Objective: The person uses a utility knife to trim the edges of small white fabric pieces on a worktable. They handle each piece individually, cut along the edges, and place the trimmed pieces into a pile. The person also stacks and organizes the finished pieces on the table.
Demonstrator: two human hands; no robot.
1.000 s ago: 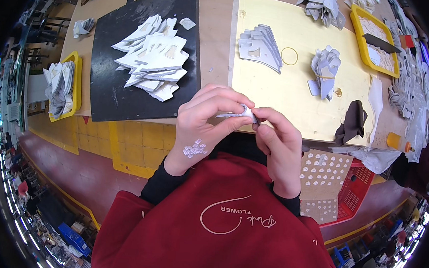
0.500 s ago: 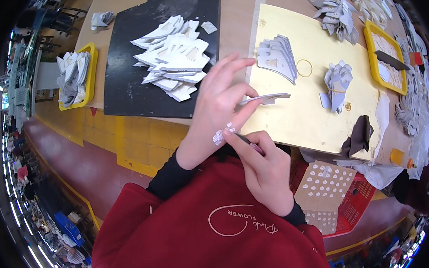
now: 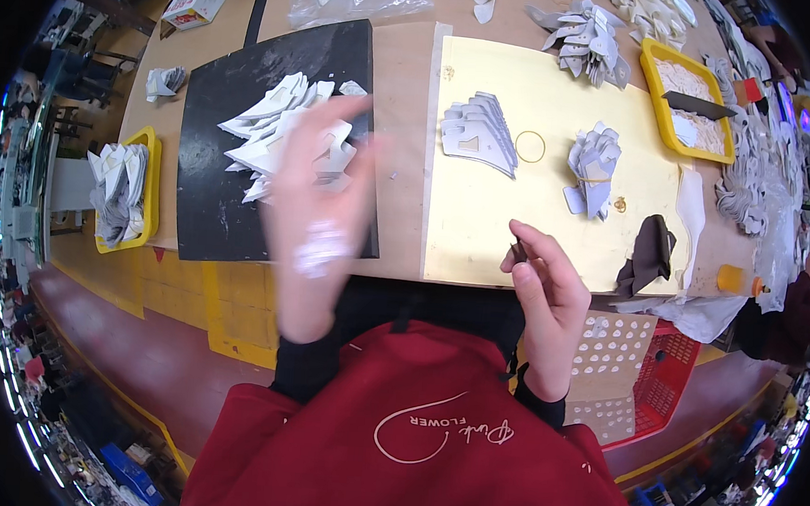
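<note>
My left hand [image 3: 321, 188], smeared by motion, is over the black board [image 3: 217, 214] beside a heap of white cut shoe-like pieces [image 3: 264, 124]. Its fingers are too blurred to read. A cluster of small white tabs [image 3: 322, 248] sits on the back of this hand near the wrist. My right hand [image 3: 553, 304] is closed around a short dark slim tool [image 3: 518, 252], mostly hidden by the fingers, above the near edge of the yellow sheet [image 3: 470, 248]. On that sheet lie a fanned row of grey-white pieces [image 3: 479, 142], a rubber band [image 3: 517, 149] and a banded bundle of pieces [image 3: 593, 172].
A yellow tray [image 3: 154, 182] of pieces stands at left; another yellow tray [image 3: 652, 87], with a dark strip across it, is at far right. Dark cloth [image 3: 648, 259] lies at the sheet's near right. Below the table, a red basket [image 3: 671, 381] stands beside a dotted cardboard sheet [image 3: 607, 358].
My left hand has moved left from in front of me to the white heap; the piece it held is no longer visible in it. My right hand has moved right, away from the left wrist, with the tool.
</note>
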